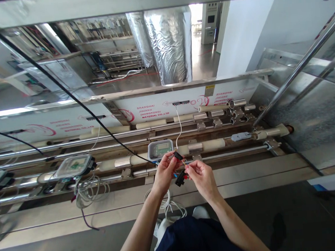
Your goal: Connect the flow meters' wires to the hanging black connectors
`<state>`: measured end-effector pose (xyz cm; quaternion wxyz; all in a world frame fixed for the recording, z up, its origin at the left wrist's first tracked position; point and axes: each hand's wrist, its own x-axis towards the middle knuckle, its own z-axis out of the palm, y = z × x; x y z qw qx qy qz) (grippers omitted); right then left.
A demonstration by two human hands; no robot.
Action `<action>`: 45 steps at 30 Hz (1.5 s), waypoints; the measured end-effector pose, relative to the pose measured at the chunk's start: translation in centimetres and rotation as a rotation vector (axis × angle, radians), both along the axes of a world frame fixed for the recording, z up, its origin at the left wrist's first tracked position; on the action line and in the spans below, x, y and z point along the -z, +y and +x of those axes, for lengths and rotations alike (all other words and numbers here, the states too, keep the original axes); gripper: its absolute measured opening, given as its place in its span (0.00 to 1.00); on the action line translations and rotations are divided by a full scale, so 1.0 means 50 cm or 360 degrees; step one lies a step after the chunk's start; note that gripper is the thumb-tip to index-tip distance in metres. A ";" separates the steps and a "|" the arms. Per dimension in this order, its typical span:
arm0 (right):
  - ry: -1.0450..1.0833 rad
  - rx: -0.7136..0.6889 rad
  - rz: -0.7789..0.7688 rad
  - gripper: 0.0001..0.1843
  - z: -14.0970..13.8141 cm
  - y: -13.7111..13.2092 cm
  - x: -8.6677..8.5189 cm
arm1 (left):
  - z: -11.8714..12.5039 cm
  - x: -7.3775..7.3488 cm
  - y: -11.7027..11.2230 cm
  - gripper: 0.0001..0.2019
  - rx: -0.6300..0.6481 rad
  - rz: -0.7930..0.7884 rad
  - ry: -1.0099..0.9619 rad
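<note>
In the head view, my left hand (165, 171) pinches a small black connector (177, 155) between thumb and fingers. Thin coloured wires (184, 162) run from its lower end towards my other hand. Closed in a pinch, my right hand (201, 176) holds one of these wires, yellowish at the fingertips. Just below, between the hands, hangs a second black piece (180, 179) with red and blue bits beside it. Behind my left hand sits a clear-lidded box (160, 149) with a green circuit board inside. A white cable (180, 128) drops from the panel to the connector area.
Metal pipes and rollers (121, 162) run across the frame. Another clear-lidded box (74, 165) stands left, coiled grey cable (91, 190) hanging under it. A black cable (67, 92) crosses diagonally. A steel ledge (245, 177) lies in front; a slanted metal bar (298, 68) is at right.
</note>
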<state>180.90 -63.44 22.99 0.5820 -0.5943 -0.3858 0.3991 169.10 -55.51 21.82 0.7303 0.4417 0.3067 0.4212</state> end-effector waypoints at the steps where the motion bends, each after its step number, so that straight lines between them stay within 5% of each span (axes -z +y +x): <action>1: -0.0016 0.0011 -0.0013 0.16 0.000 0.003 -0.001 | 0.004 -0.002 -0.002 0.22 -0.0030 0.0080 0.0073; 11: -0.0147 0.0113 -0.0058 0.14 0.000 0.021 -0.009 | 0.016 -0.002 -0.014 0.13 -0.0308 0.0578 0.0658; 22: -0.0248 0.0153 -0.0068 0.14 -0.001 0.025 -0.006 | 0.015 -0.013 -0.017 0.11 -0.0332 0.0648 0.0783; 30: -0.0650 0.0107 0.0072 0.13 -0.001 0.012 -0.027 | 0.007 -0.041 -0.030 0.10 -0.0276 0.0788 0.0930; 45: -0.0696 0.0075 -0.0023 0.12 0.007 0.010 -0.043 | 0.001 -0.029 -0.042 0.07 -0.0312 0.1040 0.1280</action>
